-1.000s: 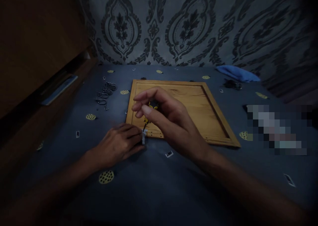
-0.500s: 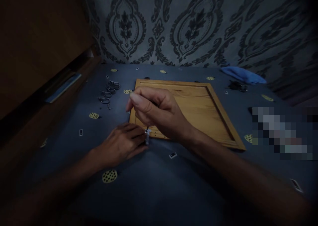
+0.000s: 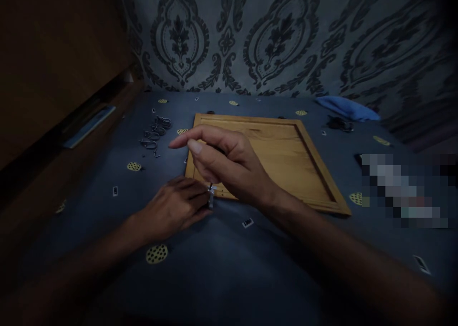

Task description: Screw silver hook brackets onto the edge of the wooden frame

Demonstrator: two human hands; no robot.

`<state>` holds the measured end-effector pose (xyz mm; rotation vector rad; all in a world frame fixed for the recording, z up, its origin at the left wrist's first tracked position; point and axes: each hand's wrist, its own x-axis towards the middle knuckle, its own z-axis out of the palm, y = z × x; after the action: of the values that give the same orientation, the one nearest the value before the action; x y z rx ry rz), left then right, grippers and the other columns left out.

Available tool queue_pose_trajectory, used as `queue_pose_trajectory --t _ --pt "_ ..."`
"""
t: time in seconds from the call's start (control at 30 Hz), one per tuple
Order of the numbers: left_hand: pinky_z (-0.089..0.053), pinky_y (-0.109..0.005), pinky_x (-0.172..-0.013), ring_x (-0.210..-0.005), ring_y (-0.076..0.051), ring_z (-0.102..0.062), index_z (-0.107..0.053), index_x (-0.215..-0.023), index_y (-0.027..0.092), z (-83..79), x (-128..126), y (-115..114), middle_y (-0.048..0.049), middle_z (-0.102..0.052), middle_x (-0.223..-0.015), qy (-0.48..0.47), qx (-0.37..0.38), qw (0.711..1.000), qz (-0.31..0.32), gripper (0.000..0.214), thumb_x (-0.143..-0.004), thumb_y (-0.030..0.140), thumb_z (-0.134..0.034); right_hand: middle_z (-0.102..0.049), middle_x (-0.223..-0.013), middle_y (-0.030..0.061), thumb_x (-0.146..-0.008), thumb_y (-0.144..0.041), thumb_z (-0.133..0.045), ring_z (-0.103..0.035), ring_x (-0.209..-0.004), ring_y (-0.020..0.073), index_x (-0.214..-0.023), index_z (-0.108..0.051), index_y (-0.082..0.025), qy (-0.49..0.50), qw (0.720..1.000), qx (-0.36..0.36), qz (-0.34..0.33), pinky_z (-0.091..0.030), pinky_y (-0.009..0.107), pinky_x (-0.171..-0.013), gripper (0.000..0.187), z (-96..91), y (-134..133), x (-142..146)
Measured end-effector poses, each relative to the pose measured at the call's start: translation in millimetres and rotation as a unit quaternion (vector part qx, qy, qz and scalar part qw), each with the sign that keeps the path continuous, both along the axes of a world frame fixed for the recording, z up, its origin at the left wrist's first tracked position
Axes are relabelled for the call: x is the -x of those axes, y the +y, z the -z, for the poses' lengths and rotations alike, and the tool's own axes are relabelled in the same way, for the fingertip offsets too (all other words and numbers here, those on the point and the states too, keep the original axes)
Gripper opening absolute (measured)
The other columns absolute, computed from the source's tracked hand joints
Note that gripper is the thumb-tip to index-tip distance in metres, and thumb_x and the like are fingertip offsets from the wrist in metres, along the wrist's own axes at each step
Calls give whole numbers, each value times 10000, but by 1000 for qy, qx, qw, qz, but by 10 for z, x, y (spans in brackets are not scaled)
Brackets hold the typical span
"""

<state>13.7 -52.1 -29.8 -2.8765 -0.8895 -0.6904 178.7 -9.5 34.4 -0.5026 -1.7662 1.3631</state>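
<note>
pinching a small metal part (image 3: 211,201) between thumb and fingertips, the left hand (image 3: 175,206) rests on the blue cloth surface (image 3: 229,268) and braces the part upright against the near left corner of the wooden board (image 3: 286,159). the right hand (image 3: 229,168) is above it, middle, ring and little fingers curled about a slim tool (image 3: 211,188), index finger stretched out to the left and clear of the grip. only the tip of the tool shows below the palm; in the dim light it appears to be a small screwdriver, but the handle is hidden. the tip meets the top of the part, just beside the left fingertips.

step in hand, as judged: the tool is seated on the part and is being worked at the board edge. the next move calls for:
- a steady brace from the left hand, so the part does not tip.
- the tool held in line with the part, with light downward pressure.
- the left fingertips clear of the tip.

surroundings: a cluster of metal hooks (image 3: 155,132) lies on the cloth, well apart to the left of the board. a blue rag (image 3: 347,107) and a dark item (image 3: 338,123) lie beyond the far right corner. patterned wallpaper (image 3: 272,39) backs the surface.
</note>
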Motion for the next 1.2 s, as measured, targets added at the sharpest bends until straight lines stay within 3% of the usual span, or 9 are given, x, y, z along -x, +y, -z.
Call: queue_pose_trajectory --t 0.13,0.3,0.6,0.8,0.93,1.07,1.2 --pt "-583 -334 -829 -872 -198 -717 -703 -945 141 0 -8 4 -58 -759 -938 4 -8 1000 -1 295 -1061 339 -519 -397 -598 -67 -1029 -398 -543 -385 -492 115 -1055 -679 -228 5 996 4 93 -361 272 -471 219 33 -54 24" --pt "-586 -353 -812 -835 -198 -703 -700 -946 146 6 -6 3 -44 -736 -870 9 3 1000 -1 317 -1071 345 -488 -396 -616 -53 -1035 -365 -525 -387 -521 132 -1085 -680 -234 19 987 9 158 -364 286 -485 209 52 -133 70" --pt "-591 -366 -825 -869 -203 -707 -705 -985 151 18 6 3 -54 -750 -938 -1 21 1000 3 285 -1064 340 -507 -387 -607 -60 -1033 -396 -534 -391 -524 136 -1090 -690 -245 10 989 4 146 -364 298 -506 224 57 -170 45" --pt "-584 -359 -811 -864 -203 -705 -709 -954 134 -5 0 2 -60 -736 -915 11 8 1000 1 341 -1076 348 -473 -420 -619 -52 -1021 -362 -556 -404 -526 119 -1012 -690 -218 96 974 19 203 -381 268 -486 197 119 -125 97" --pt "-578 -357 -795 -841 -203 -696 -711 -940 127 -8 1 1 -58 -731 -894 5 5 1000 7 365 -1080 350 -458 -399 -593 -64 -1023 -338 -564 -347 -490 99 -981 -705 -209 127 973 18 194 -325 252 -449 195 141 -130 119" --pt "-591 -371 -829 -894 -209 -704 -707 -987 122 -7 9 -1 -67 -741 -947 5 16 1000 7 341 -1076 352 -472 -370 -554 -78 -1020 -304 -568 -300 -448 94 -990 -709 -214 160 969 9 190 -267 257 -412 169 77 -158 61" --pt "-604 -378 -872 -942 -206 -718 -707 -1052 126 -2 14 0 -76 -754 -1015 7 21 1000 5 318 -1072 355 -487 -353 -540 -81 -1025 -374 -579 -327 -427 97 -1017 -691 -243 147 969 -8 198 -298 244 -387 172 -22 -179 -30"
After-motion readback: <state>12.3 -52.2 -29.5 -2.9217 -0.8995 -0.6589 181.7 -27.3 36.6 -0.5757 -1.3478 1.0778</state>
